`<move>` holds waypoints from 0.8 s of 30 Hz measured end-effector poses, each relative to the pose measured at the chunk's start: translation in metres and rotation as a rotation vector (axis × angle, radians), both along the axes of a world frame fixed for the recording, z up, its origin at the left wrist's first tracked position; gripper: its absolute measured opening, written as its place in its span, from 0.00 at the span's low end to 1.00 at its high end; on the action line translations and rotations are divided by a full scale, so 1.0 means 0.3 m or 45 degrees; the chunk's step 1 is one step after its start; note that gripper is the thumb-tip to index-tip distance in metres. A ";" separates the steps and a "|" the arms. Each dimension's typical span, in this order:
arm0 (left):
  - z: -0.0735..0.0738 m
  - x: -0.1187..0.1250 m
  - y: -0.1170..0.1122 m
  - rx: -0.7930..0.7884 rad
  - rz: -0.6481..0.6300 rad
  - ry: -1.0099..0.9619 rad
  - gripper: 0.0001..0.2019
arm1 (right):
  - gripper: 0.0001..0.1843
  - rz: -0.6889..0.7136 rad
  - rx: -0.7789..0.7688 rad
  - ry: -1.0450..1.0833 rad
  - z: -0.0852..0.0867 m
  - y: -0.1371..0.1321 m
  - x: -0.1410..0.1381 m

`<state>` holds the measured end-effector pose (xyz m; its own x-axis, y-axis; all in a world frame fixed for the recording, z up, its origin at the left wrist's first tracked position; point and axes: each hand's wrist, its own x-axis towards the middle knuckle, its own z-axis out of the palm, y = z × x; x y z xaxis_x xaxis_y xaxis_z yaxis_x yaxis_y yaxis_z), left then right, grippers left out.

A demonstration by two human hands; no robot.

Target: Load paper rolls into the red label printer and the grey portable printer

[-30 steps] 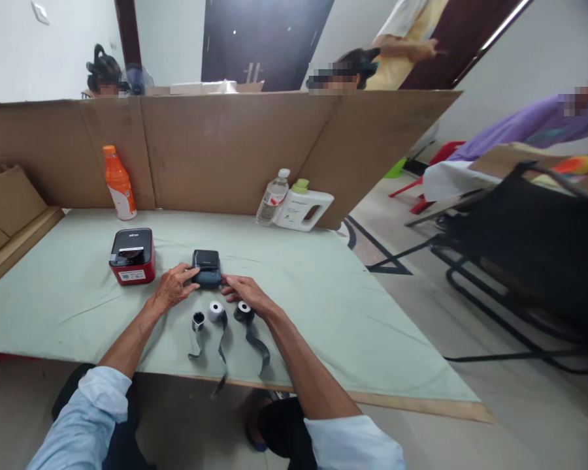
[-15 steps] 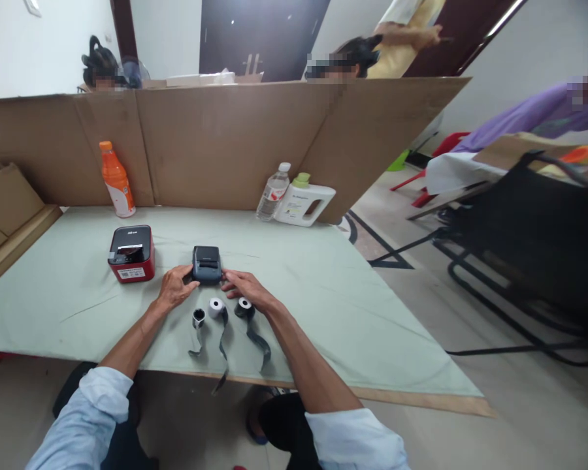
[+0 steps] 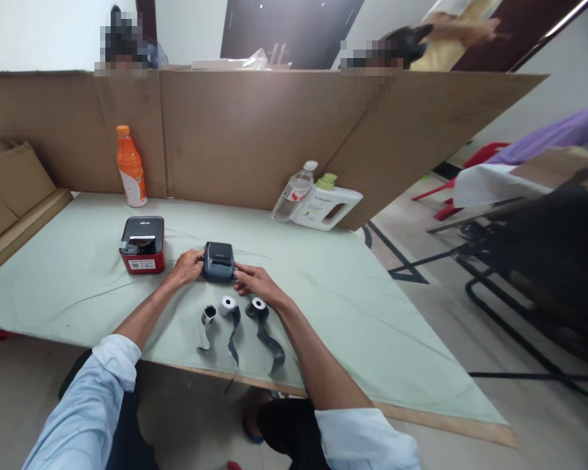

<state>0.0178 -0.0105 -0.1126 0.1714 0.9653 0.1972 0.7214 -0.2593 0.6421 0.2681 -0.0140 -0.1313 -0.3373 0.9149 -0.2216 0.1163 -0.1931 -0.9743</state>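
A small dark portable printer (image 3: 219, 264) lies on the green-covered table between both hands. My left hand (image 3: 188, 266) grips its left side, fingers curled at the edge. On the opposite side, my right hand (image 3: 258, 284) has its fingertips against the lower right edge. Just in front of the printer stand three paper rolls with loose tails: a small roll (image 3: 208, 316) at the left, a white roll (image 3: 228, 305) in the middle and a dark roll (image 3: 256, 308) at the right. A larger red and black printer (image 3: 143, 245) sits to the left.
An orange drink bottle (image 3: 132, 168) stands before the cardboard wall (image 3: 235, 137). A clear water bottle (image 3: 294, 192) and a white jug (image 3: 326, 203) lean together at the back right. Cardboard boxes (image 3: 17, 189) line the left edge. People are partly visible beyond the wall.
The camera view has turned a little, so everything appears farther right. My left thumb has left the printer's front corner, and that hand is now at its left side. The rolls have stayed put.
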 end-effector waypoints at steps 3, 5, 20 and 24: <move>-0.032 0.016 -0.017 0.060 0.061 0.039 0.16 | 0.30 0.002 0.036 -0.041 -0.013 0.002 0.000; -0.044 0.024 -0.027 0.090 0.069 0.058 0.16 | 0.31 0.010 0.049 -0.046 -0.021 0.005 0.001; 0.011 -0.012 0.036 -0.314 0.202 -0.424 0.09 | 0.31 -0.004 0.089 -0.026 -0.027 0.004 -0.016; 0.030 -0.029 0.084 -0.456 0.289 -0.516 0.05 | 0.35 0.009 0.107 -0.012 -0.025 0.007 -0.022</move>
